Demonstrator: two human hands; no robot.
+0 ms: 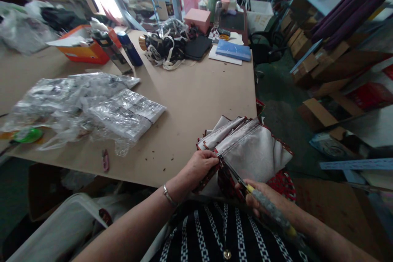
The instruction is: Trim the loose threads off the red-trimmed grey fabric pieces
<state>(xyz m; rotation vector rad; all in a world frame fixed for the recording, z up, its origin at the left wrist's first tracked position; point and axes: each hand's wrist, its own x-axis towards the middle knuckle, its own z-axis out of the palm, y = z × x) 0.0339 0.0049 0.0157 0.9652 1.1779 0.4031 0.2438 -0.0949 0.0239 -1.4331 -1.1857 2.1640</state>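
Note:
A stack of folded fabric pieces point(254, 151), pale on the showing side with red patterned edges, lies over the table's front right corner and hangs off it. My left hand point(199, 168) pinches the stack's near left edge between thumb and fingers. In my right hand point(260, 196) is a pair of scissors point(235, 174) with long dark blades and a handle wrapped in grey and yellow. The blade tips reach the fabric edge close beside my left fingertips. Whether the blades are apart or together I cannot make out. Red patterned cloth point(282, 184) hangs below the stack.
Clear plastic-wrapped packs point(123, 110) cover the table's left part. Small pink thread snips point(105, 160) lie at the front edge. Farther back stand a blue bottle point(130, 49), an orange box point(82, 45) and a blue folder point(233, 50). Cardboard boxes point(325, 110) line the right side.

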